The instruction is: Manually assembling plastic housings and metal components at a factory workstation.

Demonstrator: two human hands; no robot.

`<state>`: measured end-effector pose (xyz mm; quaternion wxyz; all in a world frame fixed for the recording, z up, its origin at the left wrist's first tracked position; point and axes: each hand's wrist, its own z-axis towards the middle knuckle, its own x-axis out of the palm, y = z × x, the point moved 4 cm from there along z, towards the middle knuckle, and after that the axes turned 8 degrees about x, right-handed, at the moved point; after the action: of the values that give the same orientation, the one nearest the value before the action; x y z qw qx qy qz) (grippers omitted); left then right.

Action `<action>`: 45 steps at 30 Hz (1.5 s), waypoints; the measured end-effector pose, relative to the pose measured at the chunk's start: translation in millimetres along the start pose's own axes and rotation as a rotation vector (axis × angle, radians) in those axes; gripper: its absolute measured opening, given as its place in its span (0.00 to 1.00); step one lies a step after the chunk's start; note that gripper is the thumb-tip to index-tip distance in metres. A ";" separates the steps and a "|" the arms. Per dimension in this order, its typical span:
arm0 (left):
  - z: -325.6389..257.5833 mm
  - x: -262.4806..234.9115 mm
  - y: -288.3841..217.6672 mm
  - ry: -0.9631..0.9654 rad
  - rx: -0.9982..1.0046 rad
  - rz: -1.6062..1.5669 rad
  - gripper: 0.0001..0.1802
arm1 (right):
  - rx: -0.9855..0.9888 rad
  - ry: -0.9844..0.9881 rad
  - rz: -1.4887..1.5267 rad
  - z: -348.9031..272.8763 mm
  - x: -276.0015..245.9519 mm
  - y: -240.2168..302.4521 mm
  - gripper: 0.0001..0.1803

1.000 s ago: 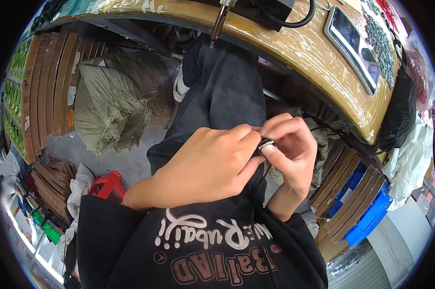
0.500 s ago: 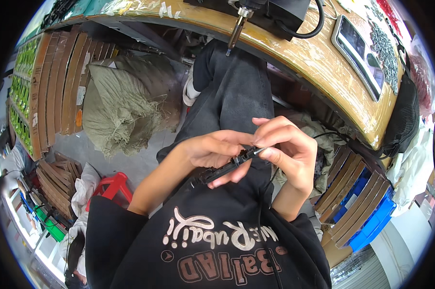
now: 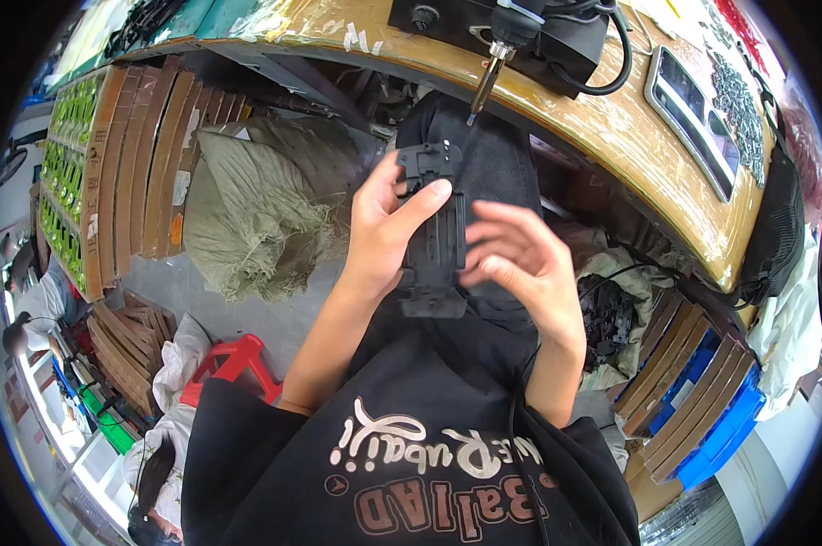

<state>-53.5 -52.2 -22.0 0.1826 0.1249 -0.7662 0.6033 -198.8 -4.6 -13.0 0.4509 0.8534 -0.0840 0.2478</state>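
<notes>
Black plastic part (image 3: 447,241): being held over the lap, near side of the bench (image 3: 602,123)
Left hand (image 3: 381,232): clamping on the part, thumb on top
Right hand (image 3: 534,264): hovering just right, fingers apart, blurring; can't tell if touching
Driver-like tool (image 3: 489,80): hanging farther away, clear of the part
Part's far end: showing bright spots; from where I'm standing, can't tell if fastened
Remaining: not being set down yet; rest unclear

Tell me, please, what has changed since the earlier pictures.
The left hand has moved the long black part forward and turned it from slanting to pointing toward the table. The right hand has left the part's end and is now by its right side, blurred; contact is unclear. The phone and red stool stayed put.
</notes>
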 end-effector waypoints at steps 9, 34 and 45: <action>9.1 11.8 -12.6 0.002 0.086 0.058 0.13 | 0.073 0.061 0.137 -5.7 6.7 -5.6 0.22; 14.3 19.4 -18.6 0.064 0.211 0.170 0.12 | -0.007 0.062 0.134 -3.0 3.1 -7.7 0.26; 21.6 14.1 -13.6 0.072 0.180 0.192 0.13 | -0.010 0.031 0.129 4.9 1.7 -12.1 0.24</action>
<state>-63.4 -75.9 -8.4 0.1395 0.0452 -0.7104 0.6883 -191.2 -1.4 -23.2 0.4392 0.8400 -0.1331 0.2893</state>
